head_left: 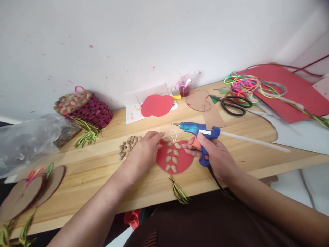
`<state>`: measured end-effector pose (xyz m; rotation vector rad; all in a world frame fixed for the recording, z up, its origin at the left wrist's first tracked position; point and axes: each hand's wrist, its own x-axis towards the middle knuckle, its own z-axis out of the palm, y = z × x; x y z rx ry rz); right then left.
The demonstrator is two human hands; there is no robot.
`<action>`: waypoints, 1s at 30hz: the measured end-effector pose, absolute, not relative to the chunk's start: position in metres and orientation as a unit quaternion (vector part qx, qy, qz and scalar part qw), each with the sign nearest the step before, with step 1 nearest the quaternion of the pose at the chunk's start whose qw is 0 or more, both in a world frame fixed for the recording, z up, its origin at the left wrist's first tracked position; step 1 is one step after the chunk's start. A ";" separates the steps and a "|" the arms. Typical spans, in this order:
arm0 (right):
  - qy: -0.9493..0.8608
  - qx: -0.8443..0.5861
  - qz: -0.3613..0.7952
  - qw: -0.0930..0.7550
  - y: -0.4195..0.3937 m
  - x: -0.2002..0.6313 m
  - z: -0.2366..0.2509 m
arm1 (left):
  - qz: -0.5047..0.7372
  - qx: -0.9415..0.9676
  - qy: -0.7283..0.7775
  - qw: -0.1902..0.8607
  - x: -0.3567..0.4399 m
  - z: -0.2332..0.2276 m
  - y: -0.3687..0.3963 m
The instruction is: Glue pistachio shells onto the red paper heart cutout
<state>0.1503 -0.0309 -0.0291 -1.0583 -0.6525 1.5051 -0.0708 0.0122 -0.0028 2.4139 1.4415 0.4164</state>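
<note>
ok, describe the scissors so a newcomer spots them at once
Start at the long wooden table against the white wall, then look to its far right end, beside the tangle of neon cords. The scissors lie flat there, left of the red sheet. Their black loop handles set them apart.

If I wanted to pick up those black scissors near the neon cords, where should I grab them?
Probably by the black handle loops, coming from above on the near side. The scissors lie flat on the wooden table, blades pointing left towards the brown card shape, so the loops face open table. The neon cords crowd the far side, so reaching from there risks snagging.
</note>
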 end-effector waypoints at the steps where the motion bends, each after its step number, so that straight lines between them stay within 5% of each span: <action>1: -0.275 -0.451 0.635 0.563 -0.031 0.150 -0.029 | 0.153 0.846 0.492 0.138 -0.072 -0.007 0.007; 9: -0.284 -0.453 0.626 0.568 -0.033 0.148 -0.029 | 0.209 0.848 0.485 0.040 -0.060 -0.037 -0.028; 30: -0.300 -0.513 0.571 0.565 -0.033 0.144 -0.024 | 0.036 0.886 0.453 -0.090 -0.041 -0.019 -0.030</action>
